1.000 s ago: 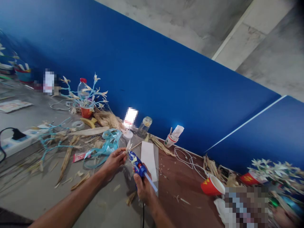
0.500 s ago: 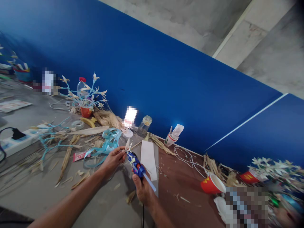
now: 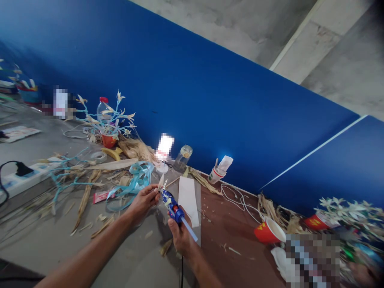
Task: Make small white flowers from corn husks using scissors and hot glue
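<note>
My right hand [image 3: 181,238] is wrapped round the grip of a blue glue gun [image 3: 172,207] with a pale glue stick [image 3: 189,229] poking out of its back. The gun's tip points up and left at a small pale husk petal [image 3: 161,183] pinched in the fingers of my left hand [image 3: 144,201]. Both hands hover over the grey table [image 3: 45,240] near its middle. The gun's black cord [image 3: 181,272] drops off the bottom edge.
Light blue ribbon [image 3: 136,180], a blue-wrapped branch [image 3: 67,174] and dry husks litter the left. A white paper strip [image 3: 188,200] lies beside the gun. A red cup with a blue twig tree [image 3: 108,128], a jar [image 3: 183,158], a paper cup [image 3: 216,172] and white cable [image 3: 237,198] line the blue wall. Another red cup [image 3: 268,232] lies tipped at right.
Both hands have stayed together with the gun tip at the petal; they shifted very slightly up and left as the view drifted.
</note>
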Available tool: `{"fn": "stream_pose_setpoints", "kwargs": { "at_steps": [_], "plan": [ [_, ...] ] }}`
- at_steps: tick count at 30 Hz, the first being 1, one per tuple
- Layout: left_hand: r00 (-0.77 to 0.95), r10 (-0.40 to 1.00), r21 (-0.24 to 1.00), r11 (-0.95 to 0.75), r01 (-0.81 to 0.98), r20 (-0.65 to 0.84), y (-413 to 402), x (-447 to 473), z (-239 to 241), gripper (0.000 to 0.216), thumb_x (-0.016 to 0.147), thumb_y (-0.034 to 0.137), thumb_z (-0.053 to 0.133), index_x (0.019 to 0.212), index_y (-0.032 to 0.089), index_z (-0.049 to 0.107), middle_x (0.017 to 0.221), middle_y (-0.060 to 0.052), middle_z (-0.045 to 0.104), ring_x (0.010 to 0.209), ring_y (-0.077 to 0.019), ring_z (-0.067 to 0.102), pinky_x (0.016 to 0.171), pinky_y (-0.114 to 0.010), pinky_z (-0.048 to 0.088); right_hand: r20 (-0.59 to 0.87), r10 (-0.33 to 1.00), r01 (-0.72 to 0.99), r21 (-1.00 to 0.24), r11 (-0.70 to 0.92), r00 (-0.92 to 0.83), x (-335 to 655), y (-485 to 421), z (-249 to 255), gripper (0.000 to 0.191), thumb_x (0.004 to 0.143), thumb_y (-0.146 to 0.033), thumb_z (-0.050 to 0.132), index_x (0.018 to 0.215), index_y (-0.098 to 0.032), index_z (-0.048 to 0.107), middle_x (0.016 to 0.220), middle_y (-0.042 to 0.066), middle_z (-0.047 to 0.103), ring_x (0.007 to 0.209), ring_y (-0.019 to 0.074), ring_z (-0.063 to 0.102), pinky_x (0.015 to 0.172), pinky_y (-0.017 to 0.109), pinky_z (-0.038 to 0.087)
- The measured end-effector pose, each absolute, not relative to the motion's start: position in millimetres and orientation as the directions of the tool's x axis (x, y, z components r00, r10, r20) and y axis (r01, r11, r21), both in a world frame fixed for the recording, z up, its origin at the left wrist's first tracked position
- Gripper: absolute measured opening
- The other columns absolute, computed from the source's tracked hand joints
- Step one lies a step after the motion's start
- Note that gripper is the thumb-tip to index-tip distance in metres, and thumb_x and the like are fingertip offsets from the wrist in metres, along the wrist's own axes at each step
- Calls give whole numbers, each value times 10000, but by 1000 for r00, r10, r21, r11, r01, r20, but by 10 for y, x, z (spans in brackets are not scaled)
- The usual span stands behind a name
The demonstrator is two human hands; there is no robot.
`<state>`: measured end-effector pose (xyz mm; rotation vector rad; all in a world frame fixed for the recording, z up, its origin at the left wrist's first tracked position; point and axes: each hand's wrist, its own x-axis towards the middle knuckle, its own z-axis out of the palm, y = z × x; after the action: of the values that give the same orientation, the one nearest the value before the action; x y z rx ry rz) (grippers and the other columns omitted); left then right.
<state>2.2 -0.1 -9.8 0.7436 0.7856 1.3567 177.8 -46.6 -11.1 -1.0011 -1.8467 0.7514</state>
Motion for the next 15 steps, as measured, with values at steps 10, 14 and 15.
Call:
{"fn": "stream_pose_setpoints", "kwargs": {
  "at_steps": [10,14,15],
  "plan": [
    [37,996,822,90,-563,-83,-15,35,-68,316,679,388,704,880,161,614,541,49,476,494,-60,397,508,-182,328,477,825,363,-743,563,-304,1747,-477,7,185,861,-331,464,930,-190,562,826,46,594,745,168,583,671,276,481],
    [39,997,831,78,-551,-68,-12,31,-69,305,696,390,690,875,153,620,533,53,472,460,-45,364,486,-177,308,489,814,341,-742,577,-312,1739,-491,19,185,853,-326,481,946,-187,559,824,47,598,734,169,572,657,275,475],
    [40,997,834,72,-547,-60,-12,29,-60,306,698,396,687,867,150,620,522,57,464,446,-41,348,474,-177,295,480,817,338,-747,572,-321,1742,-498,28,185,851,-326,481,945,-185,555,824,47,594,736,170,569,657,278,472]
  ]
}}
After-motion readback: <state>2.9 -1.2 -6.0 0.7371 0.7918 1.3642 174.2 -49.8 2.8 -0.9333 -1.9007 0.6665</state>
